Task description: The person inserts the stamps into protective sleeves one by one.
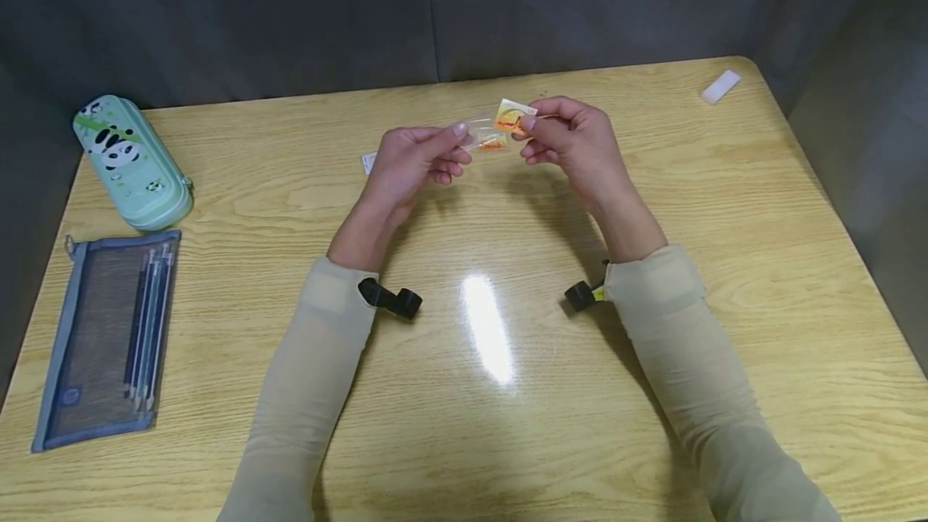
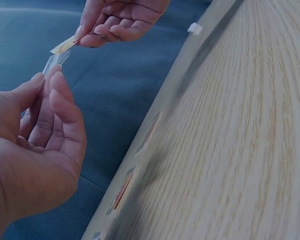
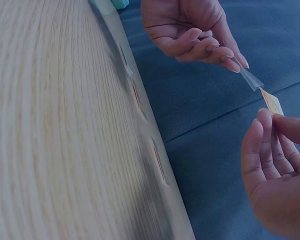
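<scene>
My left hand (image 1: 416,155) pinches a small clear plastic sleeve (image 2: 51,62) between thumb and fingers. In my right hand (image 1: 573,135), thumb and fingertips hold a small stamp-like card (image 1: 510,114) with a yellow and orange picture and a pale border. The card's edge meets the sleeve's end in both wrist views. Both hands are raised over the far part of the table. Past the sleeve, a flat orange-printed piece (image 1: 495,142) lies on the table. Another flat piece (image 1: 369,162) is partly hidden behind my left hand.
At the left stand a mint panda pencil case (image 1: 134,163) and a blue-edged mesh zip pouch (image 1: 101,337) with several pens inside. A small white block (image 1: 721,87) lies near the far right corner of the wooden table (image 1: 435,425). Dark fabric panels (image 1: 290,22) rise behind the table.
</scene>
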The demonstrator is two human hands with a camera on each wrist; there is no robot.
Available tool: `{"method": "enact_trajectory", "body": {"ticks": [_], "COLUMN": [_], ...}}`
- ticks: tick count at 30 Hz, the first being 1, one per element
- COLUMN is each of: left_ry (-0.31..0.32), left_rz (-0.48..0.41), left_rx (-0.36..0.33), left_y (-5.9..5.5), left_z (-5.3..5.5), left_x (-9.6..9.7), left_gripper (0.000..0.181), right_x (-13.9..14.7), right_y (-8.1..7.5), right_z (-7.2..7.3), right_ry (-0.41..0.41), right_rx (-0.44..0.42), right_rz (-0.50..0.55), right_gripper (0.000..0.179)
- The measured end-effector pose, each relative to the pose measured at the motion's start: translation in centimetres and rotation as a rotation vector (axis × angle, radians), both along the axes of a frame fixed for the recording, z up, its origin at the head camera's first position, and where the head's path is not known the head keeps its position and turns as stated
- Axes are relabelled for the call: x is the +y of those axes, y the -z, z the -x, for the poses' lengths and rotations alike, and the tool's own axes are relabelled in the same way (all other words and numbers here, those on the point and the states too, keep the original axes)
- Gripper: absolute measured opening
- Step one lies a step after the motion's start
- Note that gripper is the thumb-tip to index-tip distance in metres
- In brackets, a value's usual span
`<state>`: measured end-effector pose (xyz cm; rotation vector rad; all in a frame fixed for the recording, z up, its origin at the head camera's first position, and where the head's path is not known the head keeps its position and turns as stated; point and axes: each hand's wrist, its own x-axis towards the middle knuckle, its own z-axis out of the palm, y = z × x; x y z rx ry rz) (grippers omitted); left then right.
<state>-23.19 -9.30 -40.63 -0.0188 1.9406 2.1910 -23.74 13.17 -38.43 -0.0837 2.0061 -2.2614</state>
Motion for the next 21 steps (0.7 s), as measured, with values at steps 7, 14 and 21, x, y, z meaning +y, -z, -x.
{"method": "enact_trajectory", "body": {"ticks": [7, 14, 21], "left_ry": [0.007, -0.017, -0.028], "left_rz": [0.008, -0.01, 0.028], "left_rx": [0.011, 0.025, 0.05], "left_y": [0.04, 0.07, 0.22], "left_z": [-0.02, -0.03, 0.04], "left_x": [-0.03, -0.05, -0.03], "left_gripper": [0.03, 0.027, 0.027], "right_x": [-0.05, -0.12, -0.02], "right_y": [0.01, 0.12, -0.1], "right_z": [-0.05, 0.01, -0.05], "right_ry": [-0.005, -0.012, -0.014], "right_rx": [0.003, 0.019, 0.015], "right_rz": [-0.018, -0.06, -0.077], "right_gripper": [0.006, 0.009, 0.009]}}
